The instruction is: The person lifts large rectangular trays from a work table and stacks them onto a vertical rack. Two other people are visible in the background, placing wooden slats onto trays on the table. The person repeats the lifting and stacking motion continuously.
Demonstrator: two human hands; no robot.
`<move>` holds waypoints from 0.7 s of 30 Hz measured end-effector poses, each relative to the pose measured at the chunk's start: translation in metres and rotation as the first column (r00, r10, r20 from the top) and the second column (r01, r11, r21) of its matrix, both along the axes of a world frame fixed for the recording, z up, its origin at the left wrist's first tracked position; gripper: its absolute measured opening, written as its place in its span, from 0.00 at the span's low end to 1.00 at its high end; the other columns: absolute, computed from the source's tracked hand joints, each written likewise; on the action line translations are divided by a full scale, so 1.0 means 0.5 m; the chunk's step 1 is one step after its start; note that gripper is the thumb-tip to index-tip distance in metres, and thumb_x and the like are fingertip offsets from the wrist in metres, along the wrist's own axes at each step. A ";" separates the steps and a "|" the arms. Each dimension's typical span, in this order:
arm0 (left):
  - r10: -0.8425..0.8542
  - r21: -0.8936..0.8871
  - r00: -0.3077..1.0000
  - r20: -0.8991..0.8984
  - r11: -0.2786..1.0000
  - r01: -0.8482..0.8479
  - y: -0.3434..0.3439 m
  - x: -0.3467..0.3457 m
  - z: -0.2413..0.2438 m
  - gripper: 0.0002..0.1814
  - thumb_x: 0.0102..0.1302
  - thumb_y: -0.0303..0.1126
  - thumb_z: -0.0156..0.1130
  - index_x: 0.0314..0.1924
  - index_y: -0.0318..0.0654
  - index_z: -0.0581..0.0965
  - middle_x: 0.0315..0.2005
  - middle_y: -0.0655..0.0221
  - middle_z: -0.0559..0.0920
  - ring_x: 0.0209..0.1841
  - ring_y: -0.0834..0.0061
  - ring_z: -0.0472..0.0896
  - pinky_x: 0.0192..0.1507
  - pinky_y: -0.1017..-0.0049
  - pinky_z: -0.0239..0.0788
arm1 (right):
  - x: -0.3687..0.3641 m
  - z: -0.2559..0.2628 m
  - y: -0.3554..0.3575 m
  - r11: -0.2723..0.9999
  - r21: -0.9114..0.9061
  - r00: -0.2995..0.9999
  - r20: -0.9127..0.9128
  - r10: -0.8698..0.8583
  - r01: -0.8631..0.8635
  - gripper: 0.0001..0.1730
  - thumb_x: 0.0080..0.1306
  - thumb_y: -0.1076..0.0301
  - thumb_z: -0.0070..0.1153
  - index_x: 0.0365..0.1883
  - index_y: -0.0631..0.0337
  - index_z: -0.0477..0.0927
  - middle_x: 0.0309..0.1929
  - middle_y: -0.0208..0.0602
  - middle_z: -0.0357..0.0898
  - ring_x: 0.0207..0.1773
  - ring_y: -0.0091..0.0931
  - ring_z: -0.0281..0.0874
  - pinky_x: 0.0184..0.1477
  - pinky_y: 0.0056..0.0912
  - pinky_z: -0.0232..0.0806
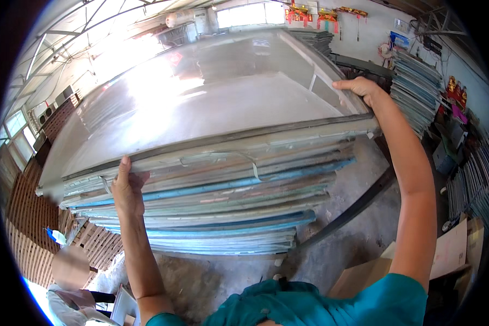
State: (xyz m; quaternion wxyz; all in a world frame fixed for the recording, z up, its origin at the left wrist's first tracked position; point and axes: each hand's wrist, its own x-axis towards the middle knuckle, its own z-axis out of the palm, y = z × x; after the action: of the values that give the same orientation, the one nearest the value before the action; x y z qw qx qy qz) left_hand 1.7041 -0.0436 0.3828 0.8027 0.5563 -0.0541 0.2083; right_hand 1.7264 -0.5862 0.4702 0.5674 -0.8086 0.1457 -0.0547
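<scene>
A large flat framed panel with a glossy grey sheet [236,98] lies tilted on top of a tall stack of similar frames [212,191]. My left hand [129,187] grips its near edge towards the left, thumb on top and fingers beneath. At the near right corner my right hand [360,90] holds the side rail, its thumb over the upper face. Bright glare hides part of the sheet. A loose pale strip [254,167] hangs from the near edge. The stacked edges are grey, pale green and blue.
More frames stand in a stack [413,89] at the right. Open cardboard boxes [362,277] lie at lower right, near a dark curved bar [346,212] on the concrete floor. Wooden slatted racks [28,208] line the left; another person [71,301] is at lower left.
</scene>
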 end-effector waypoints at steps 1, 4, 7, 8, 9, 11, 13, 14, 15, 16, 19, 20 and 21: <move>0.010 -0.003 1.000 -0.026 1.000 -0.010 -0.011 0.018 -0.002 0.21 0.55 0.46 0.63 0.31 0.30 0.75 0.18 0.67 0.75 0.23 0.74 0.76 0.34 0.72 0.71 | 0.017 -0.006 -0.007 1.000 -0.017 0.999 -0.030 0.015 -0.015 0.25 0.48 0.56 0.66 0.36 0.68 0.77 0.29 0.45 0.77 0.25 0.29 0.76 0.28 0.34 0.70; 0.054 0.039 0.990 -0.130 0.998 -0.049 -0.048 0.036 -0.005 0.24 0.55 0.47 0.63 0.32 0.27 0.74 0.20 0.60 0.78 0.22 0.73 0.76 0.33 0.75 0.71 | 0.061 -0.024 -0.030 0.996 0.046 0.982 -0.168 0.083 -0.076 0.24 0.49 0.58 0.66 0.38 0.67 0.76 0.34 0.44 0.78 0.29 0.31 0.77 0.31 0.36 0.71; 0.047 0.084 0.986 -0.163 0.996 -0.034 -0.077 0.039 -0.005 0.26 0.57 0.50 0.59 0.32 0.26 0.75 0.21 0.57 0.79 0.23 0.71 0.78 0.30 0.77 0.70 | 0.088 -0.044 -0.040 0.992 -0.032 0.953 -0.282 0.110 -0.124 0.26 0.51 0.57 0.64 0.42 0.66 0.75 0.40 0.44 0.77 0.37 0.32 0.77 0.41 0.36 0.70; 0.015 0.105 0.984 -0.179 0.994 0.004 -0.069 0.044 -0.011 0.27 0.58 0.51 0.57 0.31 0.25 0.75 0.20 0.57 0.79 0.23 0.71 0.79 0.29 0.78 0.70 | 0.093 -0.044 -0.038 0.990 -0.041 0.949 -0.293 0.116 -0.134 0.27 0.51 0.56 0.64 0.43 0.67 0.74 0.41 0.45 0.77 0.40 0.33 0.76 0.43 0.36 0.69; -0.008 0.120 0.981 -0.194 0.992 0.032 -0.053 0.042 -0.018 0.28 0.59 0.51 0.56 0.31 0.25 0.75 0.19 0.57 0.79 0.23 0.70 0.79 0.28 0.78 0.70 | 0.101 -0.040 -0.028 0.987 -0.055 0.944 -0.303 0.129 -0.153 0.28 0.51 0.55 0.63 0.44 0.67 0.74 0.43 0.45 0.76 0.42 0.33 0.76 0.45 0.36 0.68; -0.094 0.166 0.971 -0.218 0.977 0.132 -0.030 0.054 -0.022 0.27 0.62 0.53 0.52 0.28 0.29 0.75 0.18 0.58 0.79 0.22 0.71 0.79 0.25 0.78 0.71 | 0.124 -0.046 -0.034 0.940 -0.298 0.941 -0.334 0.058 -0.164 0.35 0.51 0.46 0.60 0.47 0.67 0.73 0.46 0.45 0.74 0.44 0.32 0.74 0.48 0.34 0.65; -0.086 0.182 0.954 -0.286 0.973 0.143 -0.018 0.048 -0.016 0.27 0.62 0.53 0.50 0.26 0.31 0.75 0.18 0.59 0.79 0.20 0.71 0.78 0.25 0.77 0.71 | 0.125 -0.038 0.004 0.805 -0.583 0.953 -0.291 -0.081 -0.109 0.39 0.50 0.42 0.57 0.48 0.68 0.72 0.46 0.45 0.74 0.44 0.32 0.74 0.48 0.33 0.63; -0.098 0.191 0.958 -0.268 0.970 0.153 -0.005 0.041 -0.017 0.27 0.63 0.54 0.49 0.24 0.33 0.74 0.16 0.61 0.78 0.19 0.71 0.78 0.23 0.77 0.70 | 0.138 -0.044 -0.010 0.740 -0.649 0.963 -0.269 -0.007 -0.176 0.39 0.50 0.37 0.55 0.45 0.66 0.75 0.44 0.41 0.76 0.43 0.30 0.73 0.48 0.31 0.62; -0.083 0.207 0.963 -0.255 0.969 0.138 0.008 0.037 -0.024 0.27 0.63 0.54 0.48 0.23 0.34 0.74 0.15 0.63 0.77 0.17 0.71 0.78 0.21 0.77 0.70 | 0.137 -0.045 0.008 0.699 -0.676 0.966 -0.245 0.087 -0.234 0.34 0.49 0.37 0.55 0.34 0.64 0.80 0.35 0.37 0.78 0.38 0.25 0.72 0.43 0.30 0.62; -0.071 0.274 0.952 -0.297 0.949 0.156 0.017 0.034 -0.034 0.27 0.63 0.54 0.49 0.23 0.34 0.74 0.15 0.64 0.77 0.18 0.71 0.78 0.22 0.77 0.70 | 0.153 -0.063 -0.043 0.660 -0.718 0.974 -0.195 0.115 -0.221 0.33 0.50 0.37 0.54 0.25 0.64 0.80 0.27 0.31 0.76 0.33 0.23 0.70 0.37 0.31 0.62; -0.067 0.392 0.933 -0.354 0.895 0.213 0.038 -0.017 -0.026 0.27 0.63 0.54 0.49 0.26 0.33 0.73 0.17 0.64 0.77 0.19 0.71 0.79 0.23 0.78 0.70 | 0.129 -0.049 0.040 0.241 -0.971 0.988 -0.042 -0.147 -0.006 0.34 0.46 0.41 0.59 0.27 0.72 0.79 0.31 0.53 0.78 0.40 0.37 0.77 0.41 0.37 0.66; -0.139 0.373 0.921 -0.364 0.884 0.281 0.054 -0.023 -0.042 0.26 0.63 0.53 0.49 0.26 0.34 0.74 0.17 0.63 0.78 0.21 0.72 0.80 0.24 0.79 0.70 | 0.084 -0.018 0.103 0.074 -0.996 0.983 0.027 -0.184 0.041 0.32 0.44 0.44 0.60 0.30 0.70 0.78 0.38 0.57 0.75 0.45 0.42 0.74 0.44 0.41 0.66; -0.182 0.370 0.913 -0.365 0.872 0.322 0.064 -0.053 -0.043 0.25 0.64 0.52 0.49 0.26 0.34 0.74 0.18 0.62 0.79 0.23 0.73 0.80 0.25 0.80 0.70 | 0.077 -0.006 0.113 -0.043 -0.999 0.981 -0.001 -0.194 -0.010 0.28 0.48 0.50 0.59 0.35 0.69 0.75 0.40 0.56 0.74 0.44 0.44 0.73 0.44 0.43 0.66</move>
State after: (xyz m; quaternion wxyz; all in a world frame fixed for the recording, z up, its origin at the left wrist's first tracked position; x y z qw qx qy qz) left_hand 1.6778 -0.0116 0.3615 0.6815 0.7306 -0.0405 -0.0089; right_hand 1.7649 -0.5300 0.4670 -0.2047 -0.9586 0.1552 -0.1231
